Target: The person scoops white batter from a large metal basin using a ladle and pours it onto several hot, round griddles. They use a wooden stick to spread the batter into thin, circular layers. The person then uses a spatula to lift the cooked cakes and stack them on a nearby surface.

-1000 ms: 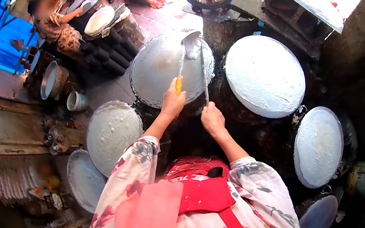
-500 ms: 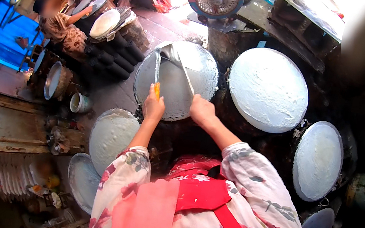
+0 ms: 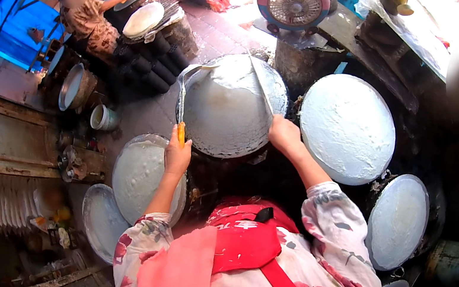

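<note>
In front of me a round griddle [image 3: 223, 145] carries a thin, pale batter sheet [image 3: 237, 74], loosened from the near part and lying at the far side. My left hand [image 3: 177, 156] is closed around a tool with an orange handle [image 3: 181, 133]; its working end is hard to make out. A pale edge of the sheet curves from beside that tool toward the back of the griddle. With closed fingers, my right hand [image 3: 286, 134] grips the sheet's other edge, stretched as a narrow band up to the far rim.
White-coated round griddles stand around me, at right [image 3: 347, 129], far right [image 3: 397, 223] and left [image 3: 141, 168]. A pink fan [image 3: 294, 6] is behind the middle griddle. At back left, another person [image 3: 89, 22] works beside dark cylinders [image 3: 149, 64]. A white bucket [image 3: 104, 118] stands on the left.
My hands have moved farther apart, the right one to the right, the left one down and leftward. The sheet's edges are spread wider over the griddle. The whole view has shifted slightly.
</note>
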A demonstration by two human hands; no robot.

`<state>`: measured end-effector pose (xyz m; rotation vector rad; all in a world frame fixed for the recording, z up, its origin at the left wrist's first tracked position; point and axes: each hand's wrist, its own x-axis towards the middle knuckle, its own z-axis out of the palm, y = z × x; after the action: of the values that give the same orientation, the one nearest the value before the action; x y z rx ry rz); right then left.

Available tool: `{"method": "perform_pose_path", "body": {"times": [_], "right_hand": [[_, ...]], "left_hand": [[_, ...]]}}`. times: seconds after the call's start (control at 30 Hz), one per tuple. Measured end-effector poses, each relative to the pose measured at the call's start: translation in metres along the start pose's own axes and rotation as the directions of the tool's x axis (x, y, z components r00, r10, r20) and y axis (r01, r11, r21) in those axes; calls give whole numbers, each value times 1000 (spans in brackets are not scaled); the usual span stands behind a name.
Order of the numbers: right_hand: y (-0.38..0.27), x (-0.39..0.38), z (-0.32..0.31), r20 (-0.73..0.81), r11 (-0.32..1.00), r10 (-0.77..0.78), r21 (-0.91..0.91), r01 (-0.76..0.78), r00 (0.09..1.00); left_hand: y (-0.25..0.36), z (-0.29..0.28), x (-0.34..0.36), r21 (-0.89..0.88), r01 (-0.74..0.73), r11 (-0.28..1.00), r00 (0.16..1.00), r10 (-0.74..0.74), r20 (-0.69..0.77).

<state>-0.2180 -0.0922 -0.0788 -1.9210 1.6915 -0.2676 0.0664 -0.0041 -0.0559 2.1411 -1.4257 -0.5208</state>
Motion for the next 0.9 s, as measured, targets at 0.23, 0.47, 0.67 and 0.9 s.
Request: {"method": "perform_pose_path", "body": {"times": [0.23, 0.47, 0.67, 0.9], "right_hand": [[-30, 2, 1, 79, 981, -163, -89, 170, 983], [-25, 22, 7, 155, 943, -283, -134, 304, 946], [1, 56, -21, 27, 956, -219, -191, 220, 975], [-15, 35, -18, 316, 866, -381, -206, 455, 869]], "left_hand": [[-2, -7, -17, -92, 28, 995, 1000, -29, -6], [-38, -4, -25, -139, -26, 990, 994, 12, -105], [-56, -23, -53, -275, 157, 949, 987, -162, 3], [-18, -40, -75, -446, 345, 826, 936, -342, 90]]}}
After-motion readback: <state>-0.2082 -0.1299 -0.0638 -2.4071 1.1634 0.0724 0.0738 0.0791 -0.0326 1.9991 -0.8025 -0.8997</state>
